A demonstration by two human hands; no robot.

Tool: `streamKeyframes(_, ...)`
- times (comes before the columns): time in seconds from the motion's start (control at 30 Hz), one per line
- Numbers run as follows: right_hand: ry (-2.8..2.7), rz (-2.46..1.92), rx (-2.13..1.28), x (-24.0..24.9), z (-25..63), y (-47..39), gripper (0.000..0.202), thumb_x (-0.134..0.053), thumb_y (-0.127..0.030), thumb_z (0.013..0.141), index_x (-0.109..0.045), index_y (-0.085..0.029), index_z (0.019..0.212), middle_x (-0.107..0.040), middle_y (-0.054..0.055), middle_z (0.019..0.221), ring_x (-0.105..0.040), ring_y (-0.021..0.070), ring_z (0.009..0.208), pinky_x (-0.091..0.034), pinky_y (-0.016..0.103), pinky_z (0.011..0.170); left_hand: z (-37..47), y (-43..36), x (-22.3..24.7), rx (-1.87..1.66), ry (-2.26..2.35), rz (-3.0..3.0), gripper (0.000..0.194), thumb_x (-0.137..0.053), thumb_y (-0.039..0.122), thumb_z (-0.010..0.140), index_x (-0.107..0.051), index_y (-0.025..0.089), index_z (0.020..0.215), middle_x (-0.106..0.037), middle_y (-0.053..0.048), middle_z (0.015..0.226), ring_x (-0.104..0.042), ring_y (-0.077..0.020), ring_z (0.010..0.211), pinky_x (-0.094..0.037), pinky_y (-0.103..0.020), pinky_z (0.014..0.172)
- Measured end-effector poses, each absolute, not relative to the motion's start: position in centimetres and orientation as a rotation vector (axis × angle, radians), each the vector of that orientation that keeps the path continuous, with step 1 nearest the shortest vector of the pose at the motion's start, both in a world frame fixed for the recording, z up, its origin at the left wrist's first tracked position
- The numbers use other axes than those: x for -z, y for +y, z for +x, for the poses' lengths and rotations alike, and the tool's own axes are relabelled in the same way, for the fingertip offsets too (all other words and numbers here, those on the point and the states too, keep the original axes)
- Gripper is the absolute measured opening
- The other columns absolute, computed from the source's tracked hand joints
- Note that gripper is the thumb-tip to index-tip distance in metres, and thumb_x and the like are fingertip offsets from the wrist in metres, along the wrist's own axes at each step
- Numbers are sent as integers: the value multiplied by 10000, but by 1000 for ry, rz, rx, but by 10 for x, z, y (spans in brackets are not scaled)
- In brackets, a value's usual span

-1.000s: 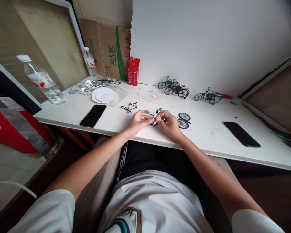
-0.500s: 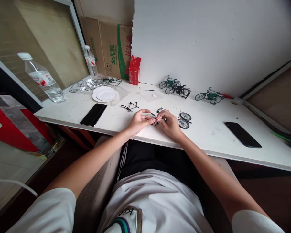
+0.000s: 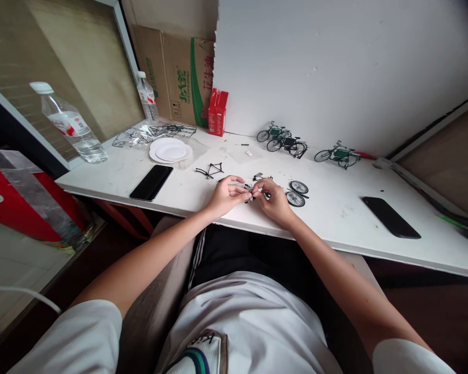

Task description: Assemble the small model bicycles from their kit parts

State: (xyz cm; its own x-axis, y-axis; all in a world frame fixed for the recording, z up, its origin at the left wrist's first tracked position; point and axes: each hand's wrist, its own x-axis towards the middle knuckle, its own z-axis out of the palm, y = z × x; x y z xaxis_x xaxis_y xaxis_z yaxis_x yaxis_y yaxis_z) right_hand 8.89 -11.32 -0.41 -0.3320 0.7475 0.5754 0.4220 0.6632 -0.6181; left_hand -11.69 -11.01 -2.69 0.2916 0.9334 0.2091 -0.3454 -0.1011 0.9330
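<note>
Above the front of the white table (image 3: 327, 218), both my hands meet at a small silver-and-black model bicycle handlebar (image 3: 248, 187). My left hand (image 3: 225, 198) pinches it from the left between thumb and fingers. From the right, the fingertips of my right hand (image 3: 272, 200) are closed on the same part; the fingers hide much of it. A black model bicycle frame (image 3: 214, 170) lies behind my left hand. Two black spoked model wheels (image 3: 295, 199) rest just right of my right hand. Behind the right fingers, small dark parts (image 3: 258, 177) are partly covered.
Three model bicycles stand at the back, including a black one (image 3: 286, 145) and a green one (image 3: 339, 154). Phones lie left (image 3: 151, 183) and right (image 3: 390, 217). White plates (image 3: 170, 149), a red box (image 3: 217, 113) and water bottles (image 3: 76, 130) occupy the left side.
Both hands stay together at the handlebar, with only slight finger movement and a small turn of the part. The view has shifted very little; the table items have not moved.
</note>
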Motion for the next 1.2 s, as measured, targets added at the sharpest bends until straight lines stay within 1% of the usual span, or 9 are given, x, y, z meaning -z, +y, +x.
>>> streamKeyframes(0.13, -1968, -961, -440, 5, 89, -115, 104, -605, -178, 956, -683, -229, 909, -707, 69, 919, -637, 240, 921, -502, 365, 774, -116, -110, 29, -1221, 683, 1223, 658, -1019, 336, 697, -577, 175, 1157, -817, -78, 915, -819, -217, 864, -636, -404, 932)
streamKeyframes(0.37, -1901, -1132, -511, 2, 84, -121, 68, -659, -262, 932, -707, -218, 912, -759, 91, 983, -696, 252, 930, -523, 359, 742, -115, -109, 32, -1252, 749, 1246, 637, -1013, 317, 702, -578, 180, 1146, -822, -87, 922, -824, -221, 871, -644, -380, 890)
streamKeyframes(0.5, -1846, -1211, -578, -2, 82, -123, 148, -690, -347, 931, -731, -210, 892, -785, 84, 955, -704, 239, 886, -515, 349, 743, -114, -107, 35, -1264, 711, 1240, 613, -1017, 341, 707, -517, 202, 1032, -825, -84, 935, -826, -217, 894, -644, -389, 924)
streamKeyframes(0.63, -1798, -1258, -664, -6, 81, -124, 212, -713, -406, 905, -752, -200, 871, -796, 86, 926, -706, 238, 868, -511, 339, 734, -114, -106, 36, -1279, 623, 1235, 652, -1011, 393, 719, -421, 230, 942, -836, -92, 960, -833, -219, 921, -645, -414, 964)
streamKeyframes(0.9, -1740, -1306, -696, -4, 82, -121, 273, -750, -471, 874, -775, -200, 845, -810, 90, 903, -693, 227, 805, -507, 334, 716, -112, -107, 36, -1315, 630, 1229, 681, -1021, 422, 695, -402, 237, 912, -836, -72, 908, -833, -219, 887, -655, -419, 940)
streamKeyframes(1.07, -1740, -1284, -728, -3, 86, -119, 360, -791, -557, 861, -792, -197, 857, -818, 95, 911, -729, 248, 864, -525, 347, 787, -112, -107, 37, -1330, 614, 1221, 681, -1018, 454, 699, -411, 234, 914, -840, -79, 921, -834, -219, 892, -656, -413, 935)
streamKeyframes(1.13, -1731, -1284, -755, -4, 87, -119, 402, -800, -595, 856, -797, -193, 860, -814, 93, 897, -720, 240, 849, -533, 349, 804, -112, -107, 37, -1327, 610, 1219, 685, -1019, 460, 696, -411, 234, 915, -840, -78, 921, -834, -219, 891, -655, -414, 942)
streamKeyframes(1.2, -1706, -1286, -818, -4, 87, -119, 457, -816, -642, 834, -801, -187, 868, -805, 90, 884, -696, 223, 811, -533, 342, 779, -112, -106, 37, -1320, 615, 1217, 695, -1023, 460, 689, -405, 236, 916, -839, -76, 919, -836, -223, 893, -654, -419, 948)
